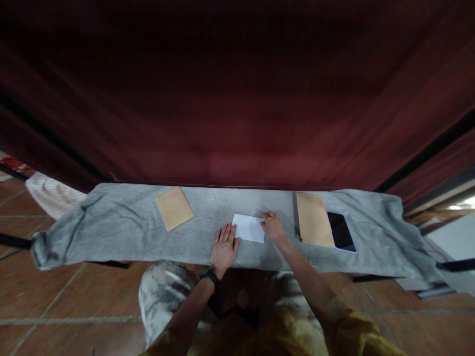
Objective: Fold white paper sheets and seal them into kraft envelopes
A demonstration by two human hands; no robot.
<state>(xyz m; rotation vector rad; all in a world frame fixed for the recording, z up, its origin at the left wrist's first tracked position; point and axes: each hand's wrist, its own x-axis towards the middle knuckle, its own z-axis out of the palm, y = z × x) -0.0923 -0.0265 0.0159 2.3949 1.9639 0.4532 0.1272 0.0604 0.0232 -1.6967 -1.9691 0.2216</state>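
A folded white sheet of paper (248, 228) lies flat on the grey cloth in front of me, between both hands. My left hand (224, 247) rests palm down at the paper's lower left corner, fingers stretched out and a little apart, fingertips at its left edge. At the right end of the paper is my right hand (272, 226), its fingers bent and closed at the edge, thumb on the near side. The fingertips of that hand partly cover the upper right corner.
Grey cloth (133, 237) covers a long narrow table. A brown envelope (175, 208) lies to the left. On the right, several stacked brown envelopes (315, 220) sit beside a dark-screened phone (341, 231). Behind the table hangs a dark red curtain (237, 123).
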